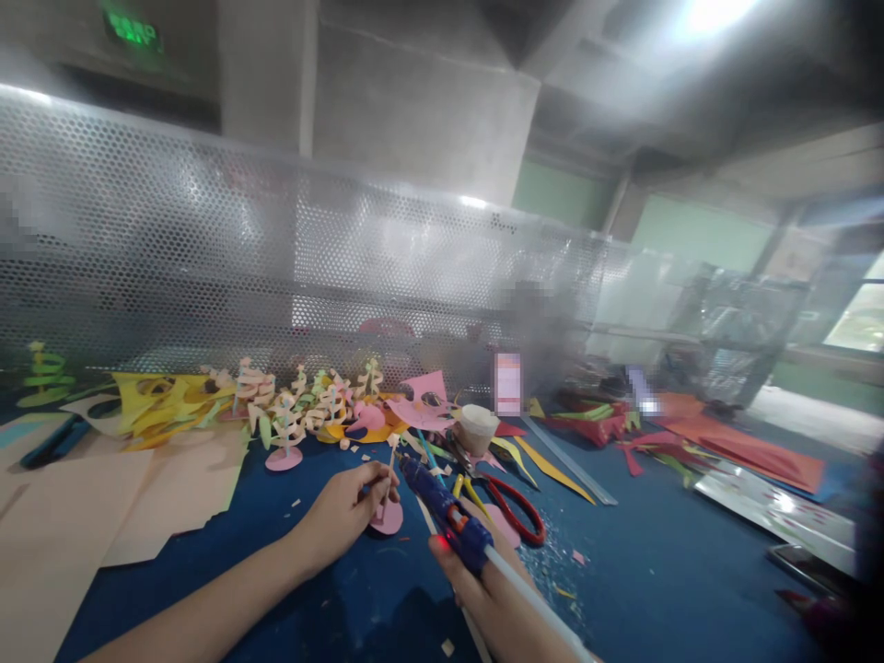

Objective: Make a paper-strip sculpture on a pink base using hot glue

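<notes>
My left hand (352, 511) is closed on a thin pale stick (391, 468), which stands upright on a round pink paper base (388, 519). A small light piece tops the stick. My right hand (483, 571) is wrapped round a dark blue glue gun (442, 506) with a red light and a long white glue stick at its rear. The nozzle points up and left, close beside the upper part of the stick; whether it touches is unclear. Red-handled scissors (515, 509) lie just beyond my right hand.
Pale paper sheets (172, 497) cover the left. Finished paper spirals (286, 414), yellow scraps (162, 401) and a white cup (476, 429) line the back. A clear ruler (570, 459), red paper (752, 447) and a phone (808, 568) lie right. Behind stands a perforated metal screen (207, 249).
</notes>
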Demonstrator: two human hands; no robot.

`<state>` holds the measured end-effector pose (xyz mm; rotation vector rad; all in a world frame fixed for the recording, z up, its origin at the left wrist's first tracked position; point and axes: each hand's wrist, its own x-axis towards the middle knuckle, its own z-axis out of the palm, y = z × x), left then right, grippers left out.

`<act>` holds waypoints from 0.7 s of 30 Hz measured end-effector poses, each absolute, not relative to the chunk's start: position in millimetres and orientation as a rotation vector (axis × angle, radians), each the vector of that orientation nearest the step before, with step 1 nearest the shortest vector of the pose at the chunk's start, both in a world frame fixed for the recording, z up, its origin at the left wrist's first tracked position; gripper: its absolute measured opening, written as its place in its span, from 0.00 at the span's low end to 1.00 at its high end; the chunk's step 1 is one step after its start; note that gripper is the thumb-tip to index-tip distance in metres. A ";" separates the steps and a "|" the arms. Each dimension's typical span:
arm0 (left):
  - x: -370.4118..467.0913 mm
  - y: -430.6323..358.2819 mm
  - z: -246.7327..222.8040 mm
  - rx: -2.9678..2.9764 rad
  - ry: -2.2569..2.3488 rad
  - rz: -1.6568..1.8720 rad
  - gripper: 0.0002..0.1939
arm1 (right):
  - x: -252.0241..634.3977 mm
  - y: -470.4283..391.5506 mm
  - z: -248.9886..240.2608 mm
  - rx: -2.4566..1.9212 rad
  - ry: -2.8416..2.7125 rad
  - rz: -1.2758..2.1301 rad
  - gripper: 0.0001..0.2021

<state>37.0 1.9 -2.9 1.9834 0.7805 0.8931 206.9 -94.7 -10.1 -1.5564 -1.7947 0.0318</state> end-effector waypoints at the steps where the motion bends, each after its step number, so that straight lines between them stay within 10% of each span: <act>1: 36.9 1.6 -2.3 1.990 0.783 0.895 0.14 | 206.5 -94.6 -9.5 -1.556 -1.796 0.038 0.17; 21: 36.9 2.6 -3.7 1.975 0.775 0.897 0.13 | 202.4 -96.2 -1.2 -1.537 -1.747 0.028 0.17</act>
